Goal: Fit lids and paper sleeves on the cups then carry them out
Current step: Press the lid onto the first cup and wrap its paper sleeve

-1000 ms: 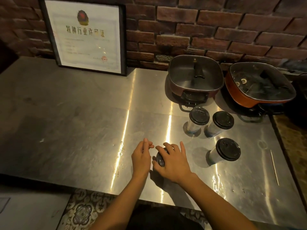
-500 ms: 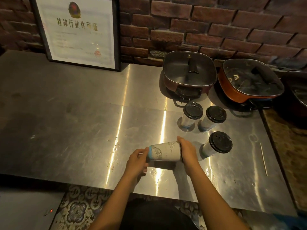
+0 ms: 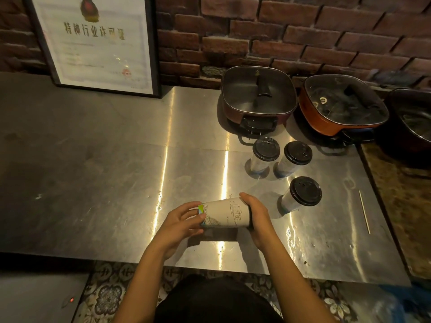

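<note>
I hold a white printed paper cup [image 3: 227, 214] sideways above the steel counter [image 3: 116, 183], its base pointing left. My right hand [image 3: 255, 216] wraps the lidded end, so the lid is hidden. My left hand [image 3: 184, 221] pinches the narrow base end, where a small coloured edge shows. Three other cups with black lids stand upright to the right: one [image 3: 264, 155] and another [image 3: 295, 158] side by side at the back, the third [image 3: 302, 193] nearer me.
Two square electric pots [image 3: 257, 96] [image 3: 342, 106] stand against the brick wall, with a third pot [image 3: 412, 122] at the right edge. A framed certificate [image 3: 95, 43] leans at back left. A thin stick [image 3: 364, 210] lies on the counter's right part.
The cup stood upright under both hands a second ago. It has been lifted and tipped onto its side, with my left hand shifting to its base. My view moved slightly closer.
</note>
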`<state>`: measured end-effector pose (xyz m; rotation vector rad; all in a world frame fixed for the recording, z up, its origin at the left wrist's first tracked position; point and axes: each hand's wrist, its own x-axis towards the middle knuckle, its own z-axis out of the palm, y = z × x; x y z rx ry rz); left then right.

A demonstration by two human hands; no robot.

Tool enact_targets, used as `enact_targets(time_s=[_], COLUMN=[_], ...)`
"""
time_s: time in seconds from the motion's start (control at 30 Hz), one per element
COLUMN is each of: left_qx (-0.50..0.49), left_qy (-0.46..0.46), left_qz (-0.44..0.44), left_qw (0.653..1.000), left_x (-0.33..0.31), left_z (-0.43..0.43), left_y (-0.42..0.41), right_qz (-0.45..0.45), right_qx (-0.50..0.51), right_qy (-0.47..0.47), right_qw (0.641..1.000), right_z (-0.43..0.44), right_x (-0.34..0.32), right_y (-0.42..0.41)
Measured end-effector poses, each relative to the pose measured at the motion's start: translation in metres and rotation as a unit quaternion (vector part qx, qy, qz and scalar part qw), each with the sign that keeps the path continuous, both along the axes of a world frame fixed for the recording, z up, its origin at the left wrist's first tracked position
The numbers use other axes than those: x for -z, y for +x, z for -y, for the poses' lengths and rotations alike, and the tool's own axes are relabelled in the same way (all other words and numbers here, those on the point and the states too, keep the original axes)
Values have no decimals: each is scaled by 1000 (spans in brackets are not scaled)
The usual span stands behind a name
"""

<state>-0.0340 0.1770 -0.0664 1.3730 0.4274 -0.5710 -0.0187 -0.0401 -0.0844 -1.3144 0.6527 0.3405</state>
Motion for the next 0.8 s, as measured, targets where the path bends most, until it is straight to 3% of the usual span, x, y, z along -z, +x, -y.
enact_targets(time_s=[0.17, 0.3, 0.47, 0.6, 0.8], left_qx=[-13, -17, -14, -9, -25], left_qy=[61, 25, 54, 7, 38], left_qz=[-8, 16, -8, 16, 0], left_qw=[998, 999, 998, 1000, 999], left_x=[-10, -6, -8, -8, -12], left_z=[3, -6, -6, -12, -6], left_y=[4, 6, 7, 8, 13], right_qz=[31, 27, 26, 21, 18], right_qx=[11, 14, 28, 30, 36], right_qy=[18, 8, 28, 26, 36], right_qw=[999, 999, 999, 999, 999], right_z=[-5, -7, -7, -5, -10], right_x=[-1, -3, -5, -7, -5], right_y=[-2, -1, 0, 1, 2])
